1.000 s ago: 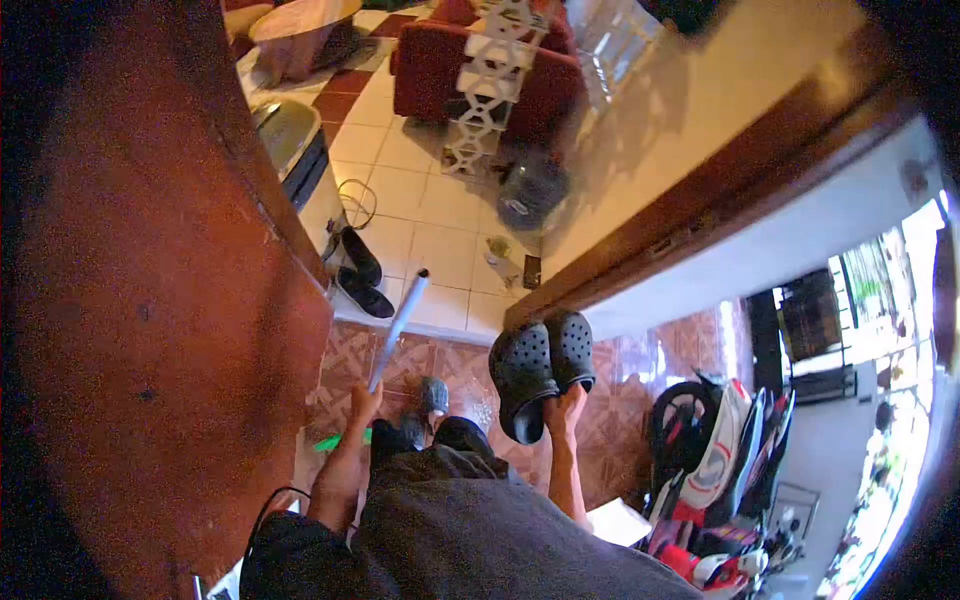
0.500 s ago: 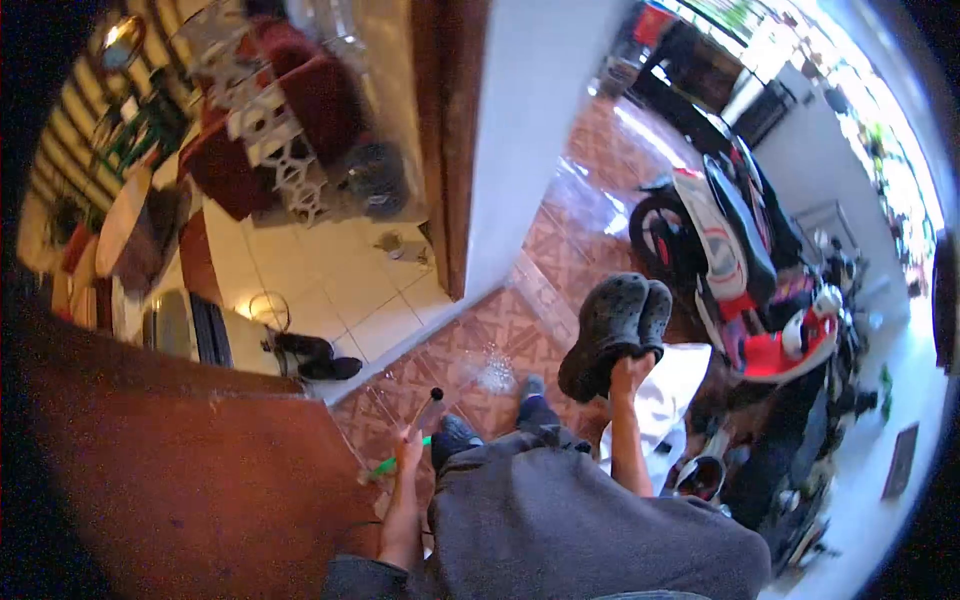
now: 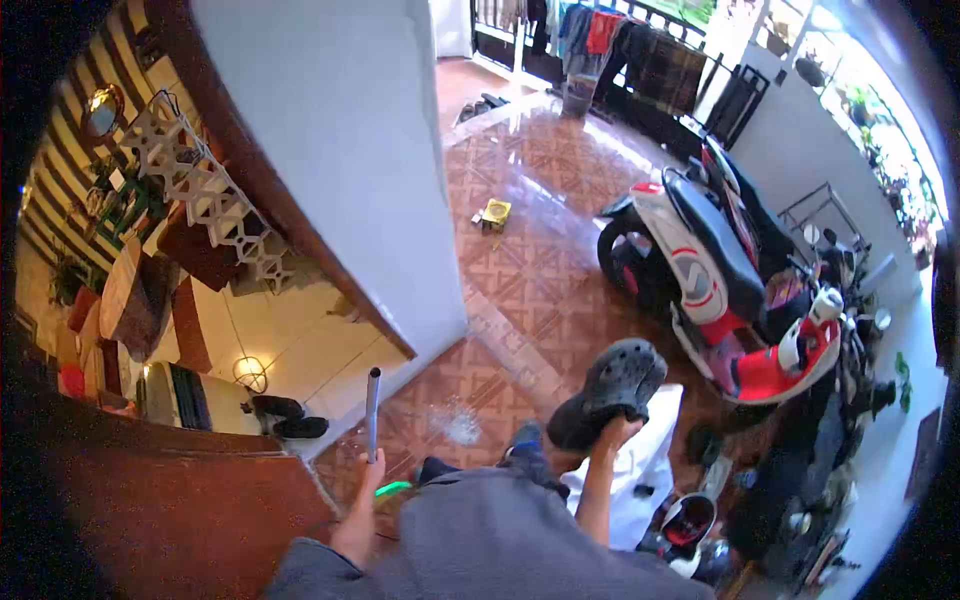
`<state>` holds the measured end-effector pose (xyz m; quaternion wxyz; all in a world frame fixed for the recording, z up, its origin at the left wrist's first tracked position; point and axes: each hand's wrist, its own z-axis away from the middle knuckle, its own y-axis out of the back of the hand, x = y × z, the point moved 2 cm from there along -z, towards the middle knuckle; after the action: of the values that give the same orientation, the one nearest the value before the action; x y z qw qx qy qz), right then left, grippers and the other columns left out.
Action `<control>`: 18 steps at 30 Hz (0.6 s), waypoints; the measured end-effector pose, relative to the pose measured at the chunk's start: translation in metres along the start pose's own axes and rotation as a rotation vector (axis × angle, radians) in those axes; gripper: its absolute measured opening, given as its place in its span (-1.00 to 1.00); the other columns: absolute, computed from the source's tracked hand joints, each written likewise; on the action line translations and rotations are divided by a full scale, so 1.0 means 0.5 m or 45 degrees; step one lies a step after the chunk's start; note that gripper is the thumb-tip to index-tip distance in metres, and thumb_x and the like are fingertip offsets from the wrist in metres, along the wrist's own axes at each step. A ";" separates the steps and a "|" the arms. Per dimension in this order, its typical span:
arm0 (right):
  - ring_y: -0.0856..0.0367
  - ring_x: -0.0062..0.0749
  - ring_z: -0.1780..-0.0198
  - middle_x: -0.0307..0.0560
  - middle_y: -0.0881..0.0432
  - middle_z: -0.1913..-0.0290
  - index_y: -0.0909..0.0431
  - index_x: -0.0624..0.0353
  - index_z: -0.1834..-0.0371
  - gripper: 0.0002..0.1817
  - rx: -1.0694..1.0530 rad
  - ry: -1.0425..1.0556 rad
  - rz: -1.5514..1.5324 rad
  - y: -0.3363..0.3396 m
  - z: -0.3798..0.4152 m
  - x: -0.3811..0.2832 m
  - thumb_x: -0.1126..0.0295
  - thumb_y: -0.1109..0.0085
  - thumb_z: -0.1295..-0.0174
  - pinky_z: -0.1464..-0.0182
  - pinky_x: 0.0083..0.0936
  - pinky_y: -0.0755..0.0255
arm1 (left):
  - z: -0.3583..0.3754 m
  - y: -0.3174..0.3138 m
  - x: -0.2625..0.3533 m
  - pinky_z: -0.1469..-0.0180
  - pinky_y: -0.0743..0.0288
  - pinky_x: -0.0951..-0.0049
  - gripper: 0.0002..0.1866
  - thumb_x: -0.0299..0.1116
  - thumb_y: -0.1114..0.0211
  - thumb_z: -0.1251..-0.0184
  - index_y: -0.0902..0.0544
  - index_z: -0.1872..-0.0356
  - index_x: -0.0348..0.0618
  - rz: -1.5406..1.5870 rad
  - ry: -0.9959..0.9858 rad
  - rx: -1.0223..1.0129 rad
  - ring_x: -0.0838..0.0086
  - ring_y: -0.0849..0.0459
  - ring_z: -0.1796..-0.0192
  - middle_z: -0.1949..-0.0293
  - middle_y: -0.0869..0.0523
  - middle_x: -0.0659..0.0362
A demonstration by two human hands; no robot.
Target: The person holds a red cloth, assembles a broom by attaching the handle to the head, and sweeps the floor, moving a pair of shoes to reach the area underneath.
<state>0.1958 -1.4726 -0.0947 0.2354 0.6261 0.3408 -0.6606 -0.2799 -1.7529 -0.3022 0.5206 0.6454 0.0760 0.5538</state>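
A head-worn camera looks forward and down over both hands [image 3: 621,432].

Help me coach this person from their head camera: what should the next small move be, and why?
Probably lower the dark perforated footwear onto the patterned floor. The right hand grips it above the tiles, while the left hand alone holds the upright pole; setting the footwear down would likely free a second hand for it.

reddish patterned floor tiles [image 3: 545,250] across the centre, white wall [image 3: 335,150] at upper middle, brown door frame [image 3: 255,190] along it, pale tiles [image 3: 300,325] at left, striped wall [image 3: 85,150] at upper left, red-brown door [image 3: 180,520] at lower left, bright daylight [image 3: 830,20] at upper right
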 end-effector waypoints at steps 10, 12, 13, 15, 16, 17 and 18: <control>-0.58 -0.31 0.18 -0.02 -0.58 0.07 -0.46 0.43 -0.03 -0.61 -0.105 -0.199 -0.054 -0.016 -0.286 -0.031 0.36 -0.13 -0.23 0.09 -0.40 -0.51 | -0.015 -0.152 0.433 0.50 -0.39 0.10 -0.60 -0.17 -0.19 -0.27 -0.59 0.65 -0.29 -0.019 -0.122 0.012 0.04 -0.65 0.54 0.65 -0.57 -0.14; -0.58 -0.30 0.16 -0.01 -0.57 0.06 -0.43 0.43 -0.06 -0.59 -0.088 -0.217 -0.010 -0.035 -0.317 -0.033 0.36 -0.12 -0.24 0.08 -0.39 -0.50 | -0.048 -0.215 0.408 0.51 -0.37 0.10 -0.61 -0.22 -0.25 -0.23 -0.54 0.68 -0.31 0.064 -0.177 0.064 0.07 -0.62 0.57 0.68 -0.55 -0.13; -0.57 -0.29 0.15 0.00 -0.56 0.05 -0.41 0.43 -0.08 -0.58 -0.080 -0.221 0.016 -0.047 -0.332 -0.037 0.36 -0.11 -0.24 0.06 -0.38 -0.49 | -0.059 -0.249 0.401 0.50 -0.37 0.11 -0.62 -0.23 -0.25 -0.23 -0.54 0.67 -0.30 0.068 -0.170 0.077 0.07 -0.62 0.55 0.67 -0.56 -0.13; -0.57 -0.26 0.12 0.02 -0.55 0.02 -0.36 0.43 -0.11 -0.56 -0.062 -0.224 0.068 -0.068 -0.365 -0.041 0.36 -0.10 -0.24 0.04 -0.36 -0.48 | -0.075 -0.302 0.405 0.48 -0.38 0.12 -0.65 -0.24 -0.25 -0.24 -0.54 0.64 -0.28 0.077 -0.162 0.104 0.08 -0.63 0.51 0.65 -0.57 -0.12; -0.57 -0.22 0.08 0.07 -0.53 -0.04 -0.34 0.45 -0.15 -0.52 -0.023 -0.242 0.110 -0.071 -0.390 -0.015 0.35 -0.10 -0.24 0.01 -0.33 -0.48 | -0.081 -0.322 0.425 0.51 -0.40 0.09 -0.58 -0.16 -0.18 -0.25 -0.60 0.69 -0.27 0.025 -0.291 0.238 0.06 -0.68 0.54 0.66 -0.57 -0.16; -0.56 -0.23 0.08 0.08 -0.53 -0.04 -0.33 0.45 -0.16 -0.49 -0.013 -0.259 0.091 -0.079 -0.411 -0.006 0.33 -0.15 -0.23 0.01 -0.32 -0.48 | -0.090 -0.344 0.439 0.50 -0.41 0.09 -0.59 -0.16 -0.18 -0.24 -0.61 0.69 -0.27 -0.013 -0.276 0.221 0.06 -0.68 0.53 0.66 -0.58 -0.15; -0.55 -0.23 0.09 0.08 -0.52 -0.04 -0.32 0.45 -0.16 -0.46 0.000 -0.273 0.068 -0.096 -0.421 -0.014 0.31 -0.20 -0.22 0.01 -0.31 -0.48 | -0.105 -0.368 0.452 0.50 -0.42 0.09 -0.59 -0.17 -0.19 -0.23 -0.61 0.68 -0.28 -0.049 -0.265 0.206 0.07 -0.69 0.53 0.66 -0.59 -0.14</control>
<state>0.3013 -1.2851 -0.0769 0.2882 0.5606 0.2969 -0.7173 -0.1485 -1.4874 -0.3056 0.4825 0.7375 0.0785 0.4659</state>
